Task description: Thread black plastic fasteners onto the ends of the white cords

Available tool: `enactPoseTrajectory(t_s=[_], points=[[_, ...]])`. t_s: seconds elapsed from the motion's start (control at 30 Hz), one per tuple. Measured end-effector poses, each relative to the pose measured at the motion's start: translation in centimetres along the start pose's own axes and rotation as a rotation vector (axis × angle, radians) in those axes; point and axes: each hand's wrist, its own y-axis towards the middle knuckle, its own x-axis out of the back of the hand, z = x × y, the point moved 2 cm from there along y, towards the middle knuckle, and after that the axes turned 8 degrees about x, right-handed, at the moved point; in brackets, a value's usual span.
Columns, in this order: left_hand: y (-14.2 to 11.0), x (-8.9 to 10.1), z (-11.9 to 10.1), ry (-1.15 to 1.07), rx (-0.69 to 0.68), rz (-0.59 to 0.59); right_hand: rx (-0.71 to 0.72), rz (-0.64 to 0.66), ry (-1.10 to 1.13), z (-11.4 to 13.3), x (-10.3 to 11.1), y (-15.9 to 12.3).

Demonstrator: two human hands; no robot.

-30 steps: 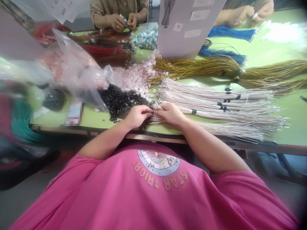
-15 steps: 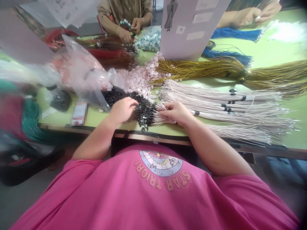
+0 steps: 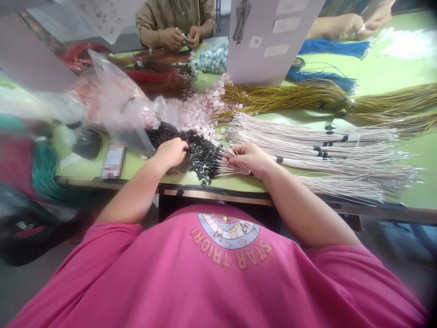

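Note:
My left hand (image 3: 171, 152) rests at the left side of a heap of small black plastic connector housings (image 3: 201, 157). Its fingers are curled together with the tips against the heap; whatever they pinch is hidden. My right hand (image 3: 250, 158) is closed on the left ends of some white wires (image 3: 228, 166), thumb and fingertips pinching near the tips. Those wire ends fan out beside the right edge of the black heap. More bundles of white wires (image 3: 362, 171), banded with black tape, stretch away to the right.
Pale pink connector housings (image 3: 201, 109) are heaped behind the black ones, with a clear plastic bag (image 3: 126, 109) to their left. Yellow wires (image 3: 293, 96) lie behind the white bundles. A blurred phone-like item (image 3: 113, 160) sits at front left. Two co-workers' hands (image 3: 174, 38) show across the table.
My left hand has shifted slightly left across the black heap, its fingers more curled. My right hand keeps its hold on the wires. The co-worker opposite has brought both hands together.

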Motion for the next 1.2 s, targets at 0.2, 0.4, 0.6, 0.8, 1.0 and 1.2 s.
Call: enactPoseTrajectory(t_s=[0.2,0.4,0.6,0.8,1.0,1.2], points=[[0.5,0.4,0.0,-0.058,-0.114,0.022,0.063,-0.006,-0.126,-0.2,0.0,-0.1],[0.5,0.1,-0.1,-0.058,-0.168,0.033,0.027,-0.004,-0.070,0.1,0.0,-0.2],[0.8,-0.2,-0.4,-0.036,-0.142,0.056,-0.002,0.072,-0.009,0.7,0.1,-0.4],[0.9,-0.2,-0.4,-0.072,-0.137,0.045,0.029,0.000,-0.137,0.0,-0.2,-0.1],[0.0,1.1,-0.7,-0.296,-0.115,-0.047,0.053,-0.009,-0.175,-0.5,-0.3,0.2],[-2.3,1.5,-4.3,-0.955,-0.111,0.092,0.019,-0.034,-0.100,-0.5,-0.4,0.1]])
